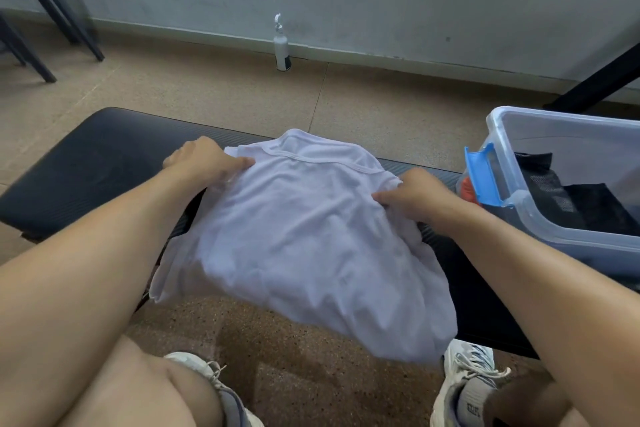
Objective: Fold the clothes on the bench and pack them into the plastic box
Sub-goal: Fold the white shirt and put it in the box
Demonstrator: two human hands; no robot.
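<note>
I have the white T-shirt (304, 232) spread across the black bench (86, 163) in front of me, collar at the far edge, hem spilling over the near edge toward my knees. My left hand (204, 159) presses on the left shoulder area, fingers curled and pinching a bit of cloth by the sleeve. My right hand (415, 194) does the same on the right side, fingers bent down into the fabric at the sleeve seam. Neither hand is fully closed; both have a loose hold of the shirt.

The cloth looks thin, soft and very light, so I judge it will slump and wrinkle the moment I lift it, and it gives nothing to push against. It is best taken at the shoulders or along the side seams, where the doubled fabric gives a firmer pinch, and smoothed flat after each fold.

The plastic box (554, 218) stands on the bench to my right, just beside my right hand, its blue latch (485, 177) facing me, with dark clothes (588, 204) already inside. Its right part is cut off by the frame. Something red-orange (465, 189) sits behind the latch; I cannot tell what it is. The sleeves are tucked out of sight, and my arms cover parts of the bench, so I cannot say whether other garments wait there.
</note>
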